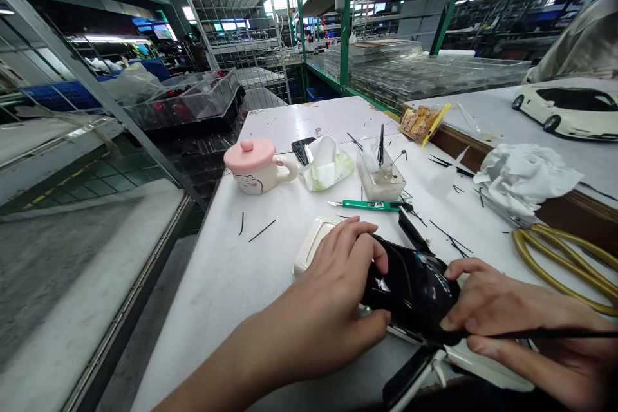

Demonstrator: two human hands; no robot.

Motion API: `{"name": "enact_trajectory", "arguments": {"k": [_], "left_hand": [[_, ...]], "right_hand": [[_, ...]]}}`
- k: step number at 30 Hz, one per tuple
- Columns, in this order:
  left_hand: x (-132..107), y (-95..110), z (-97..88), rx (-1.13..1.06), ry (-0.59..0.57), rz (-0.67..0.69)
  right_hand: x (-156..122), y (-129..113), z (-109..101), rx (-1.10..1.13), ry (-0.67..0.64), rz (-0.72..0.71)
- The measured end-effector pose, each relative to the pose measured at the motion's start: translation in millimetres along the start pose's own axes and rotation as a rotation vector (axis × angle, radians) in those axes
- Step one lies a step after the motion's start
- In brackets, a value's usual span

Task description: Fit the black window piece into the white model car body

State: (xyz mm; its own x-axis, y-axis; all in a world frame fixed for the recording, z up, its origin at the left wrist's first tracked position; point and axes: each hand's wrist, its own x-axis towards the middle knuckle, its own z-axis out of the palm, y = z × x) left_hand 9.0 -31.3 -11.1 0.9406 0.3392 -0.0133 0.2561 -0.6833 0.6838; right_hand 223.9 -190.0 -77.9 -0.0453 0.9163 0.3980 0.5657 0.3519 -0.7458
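Observation:
A white model car with a glossy black roof and windows (pixel 410 286) lies on the white table, its black-edged doors standing open on both sides. My left hand (pixel 333 290) grips the car from the left, fingers over the top and thumb on the near side. At the car's right end my right hand (pixel 502 315) is closed, its fingertips pressed to the black roof edge. A long thin black strip (pixel 555 333) runs through the right hand's fingers toward the right; whether it is a tool or trim, I cannot make out.
Beyond the car lie a green craft knife (pixel 371 205), a small clear box (pixel 383 183), a tissue pack (pixel 328 170) and a pink-lidded mug (pixel 255 164). On the right are crumpled white cloth (pixel 526 174), a yellow hose (pixel 560 264) and another white model car (pixel 570 109). Black strip scraps lie scattered.

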Motion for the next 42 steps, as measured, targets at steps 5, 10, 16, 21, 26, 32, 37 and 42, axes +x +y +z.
{"name": "enact_trajectory", "arguments": {"k": [5,10,16,21,26,32,37,42], "left_hand": [[-1,0,-3.1,0.018,-0.017,0.018],[1,3,0.0,0.040,0.006,-0.001],[2,1,11.4,0.202,0.052,0.044],[3,0,16.6,0.298,0.064,0.058],[3,0,14.6,0.342,0.039,0.061],[3,0,11.3,0.345,0.014,0.065],[4,2,11.7,0.344,0.011,0.048],[4,1,8.9,0.311,0.008,0.062]], "right_hand": [[-3,0,1,0.061,0.037,0.016],[-3,4,6,0.082,0.016,0.010],[-1,16,10,-0.041,-0.038,-0.146],[10,2,12,0.020,-0.009,-0.160],[17,-5,11,0.115,0.016,-0.142],[15,-5,12,0.110,0.000,-0.233],[12,-3,13,0.090,0.000,-0.260],[8,-8,14,0.117,-0.007,-0.180]]}}
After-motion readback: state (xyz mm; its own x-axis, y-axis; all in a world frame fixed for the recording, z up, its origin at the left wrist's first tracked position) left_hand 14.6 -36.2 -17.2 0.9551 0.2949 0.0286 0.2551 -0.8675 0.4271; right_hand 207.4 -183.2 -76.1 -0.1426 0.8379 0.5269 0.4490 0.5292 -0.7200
